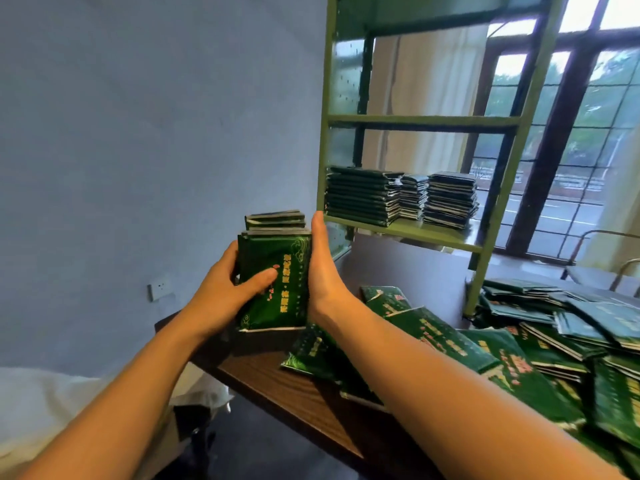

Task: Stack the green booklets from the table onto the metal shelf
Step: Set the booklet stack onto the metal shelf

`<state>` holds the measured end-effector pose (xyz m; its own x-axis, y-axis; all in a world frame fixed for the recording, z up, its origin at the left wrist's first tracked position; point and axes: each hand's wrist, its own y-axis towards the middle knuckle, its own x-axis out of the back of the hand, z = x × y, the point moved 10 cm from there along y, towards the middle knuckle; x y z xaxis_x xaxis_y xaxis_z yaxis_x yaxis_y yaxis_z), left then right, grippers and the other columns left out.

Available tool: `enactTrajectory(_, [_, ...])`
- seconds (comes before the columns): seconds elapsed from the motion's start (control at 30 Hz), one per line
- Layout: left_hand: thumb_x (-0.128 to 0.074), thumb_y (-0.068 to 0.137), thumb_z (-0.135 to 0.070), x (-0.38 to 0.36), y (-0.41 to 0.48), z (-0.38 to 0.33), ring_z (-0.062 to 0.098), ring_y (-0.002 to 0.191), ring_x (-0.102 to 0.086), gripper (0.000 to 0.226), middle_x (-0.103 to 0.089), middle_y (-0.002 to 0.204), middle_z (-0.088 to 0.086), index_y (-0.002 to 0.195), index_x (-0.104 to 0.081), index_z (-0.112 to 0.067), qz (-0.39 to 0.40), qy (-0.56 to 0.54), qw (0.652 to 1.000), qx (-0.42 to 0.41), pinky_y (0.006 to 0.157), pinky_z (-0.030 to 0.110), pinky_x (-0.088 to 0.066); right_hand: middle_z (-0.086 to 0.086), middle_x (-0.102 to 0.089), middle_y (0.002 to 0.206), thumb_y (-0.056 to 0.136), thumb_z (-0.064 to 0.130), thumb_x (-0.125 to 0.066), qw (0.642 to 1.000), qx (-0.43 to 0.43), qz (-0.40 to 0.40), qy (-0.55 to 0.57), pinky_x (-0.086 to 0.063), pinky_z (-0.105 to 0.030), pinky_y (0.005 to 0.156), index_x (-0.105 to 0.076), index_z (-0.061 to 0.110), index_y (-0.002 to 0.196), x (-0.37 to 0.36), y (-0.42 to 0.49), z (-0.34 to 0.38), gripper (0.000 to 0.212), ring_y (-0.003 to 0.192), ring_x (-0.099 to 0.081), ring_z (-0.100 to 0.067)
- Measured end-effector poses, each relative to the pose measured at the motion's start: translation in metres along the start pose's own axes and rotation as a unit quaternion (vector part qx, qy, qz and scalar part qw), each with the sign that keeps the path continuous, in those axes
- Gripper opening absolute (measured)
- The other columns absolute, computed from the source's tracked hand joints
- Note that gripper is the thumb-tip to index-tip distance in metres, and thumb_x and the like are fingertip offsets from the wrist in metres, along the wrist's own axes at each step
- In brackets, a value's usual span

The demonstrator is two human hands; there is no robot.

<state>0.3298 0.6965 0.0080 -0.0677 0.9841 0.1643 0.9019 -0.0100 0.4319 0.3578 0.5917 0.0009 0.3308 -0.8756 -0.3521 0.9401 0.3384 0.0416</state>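
The left hand (225, 292) gripped a bundle of green booklets (277, 271), thumb across its glossy cover. The right hand (323, 268) pressed flat, fingers straight, against its edge, above the dark wood-grain table (277, 386). There loose booklets (485, 358) lay heaped, cut off at right. Three stacks (398, 199) sat on the green metal shelf (422, 121) before a gridded window (571, 133); the cover print was unreadable.

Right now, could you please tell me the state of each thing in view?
Bundle of green booklets: held upright between both hands.
Left hand: grips bundle, thumb across cover.
Right hand: straight fingers press bundle's side.
Green metal shelf: carries three booklet stacks.
Loose green booklets: scattered on brown wooden table.
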Motion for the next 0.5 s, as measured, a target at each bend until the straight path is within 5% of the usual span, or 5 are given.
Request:
enactTrajectory(0.1, [-0.070,0.075,-0.035,0.005,-0.002,0.019,-0.003,0.104,-0.060,0.068,-0.058,0.119,-0.017,0.135,-0.041,-0.027,0.006,0.004,1.000,0.008,0.084,0.017,-0.052,-0.016,-0.065,0.116,0.071,0.080,-0.046,0.997,0.041,-0.059,-0.021,-0.046,-0.049,0.099,-0.060,0.012,0.122,-0.004,0.011,-0.013,0.087,0.108,-0.063,-0.032])
enactTrajectory(0.2, [-0.070,0.069,-0.035,0.008,-0.007,0.034,-0.003,0.099,-0.059,0.077,-0.058,0.114,-0.015,0.138,-0.037,-0.024,-0.040,-0.047,0.998,0.024,0.075,0.014,-0.048,-0.012,-0.065,0.118,0.051,0.083,-0.058,0.995,0.062,-0.070,-0.032,-0.047,-0.049,0.099,-0.055,0.016,0.126,-0.010,0.017,-0.027,0.101,0.109,-0.063,-0.027])
enactTrajectory(0.4, [-0.069,0.048,-0.052,0.012,-0.011,0.046,0.005,0.103,-0.062,0.107,-0.060,0.120,-0.007,0.144,-0.030,-0.027,-0.078,-0.103,0.991,0.021,0.078,0.022,-0.051,-0.011,-0.061,0.120,0.092,0.042,-0.053,0.990,0.110,-0.027,-0.088,-0.051,-0.030,0.090,-0.047,0.012,0.130,-0.006,0.015,-0.028,0.049,0.111,-0.060,-0.022])
enactTrajectory(0.5, [-0.069,0.047,-0.053,0.007,-0.010,0.045,0.000,0.100,-0.063,0.109,-0.059,0.118,-0.011,0.145,-0.026,-0.033,-0.068,-0.106,0.992,0.017,0.072,0.017,-0.053,-0.009,-0.058,0.125,0.087,0.049,-0.055,0.990,0.104,-0.022,-0.094,-0.048,-0.037,0.098,-0.043,0.016,0.133,-0.005,0.015,-0.028,0.058,0.114,-0.059,-0.021])
